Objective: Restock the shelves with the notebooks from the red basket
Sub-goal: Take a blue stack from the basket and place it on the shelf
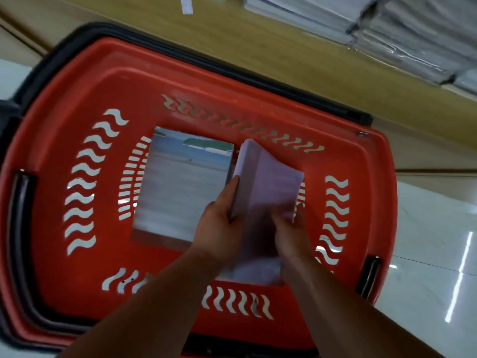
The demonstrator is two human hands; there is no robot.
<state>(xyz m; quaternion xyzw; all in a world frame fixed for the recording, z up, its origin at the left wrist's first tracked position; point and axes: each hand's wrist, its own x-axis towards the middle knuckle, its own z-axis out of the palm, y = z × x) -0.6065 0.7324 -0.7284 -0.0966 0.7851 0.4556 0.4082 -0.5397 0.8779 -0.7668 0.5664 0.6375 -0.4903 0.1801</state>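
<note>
Step in hand, as judged: pickup from the red basket (pixel 85 81). Both hands were inside it, gripping a lilac notebook stack (pixel 265 192) tilted up on edge. Left hand (pixel 219 223) was clamped on the stack's left edge, thumb along the spine side. Right hand (pixel 291 233) was closed on the lower right corner; motion blur hid the finger detail.

A second notebook (pixel 180 187), with a glossy beach-photo cover, lay flat on the basket floor, just beside the held stack.

Basket: rigid red plastic, wavy slots in the walls, dark handles folded down. It sat on shiny pale tile.

Next move likely calls for lifting clear of the rim and turning to the wooden shelf (pixel 258 47), where film-wrapped packs (pixel 413 34) were stacked.
</note>
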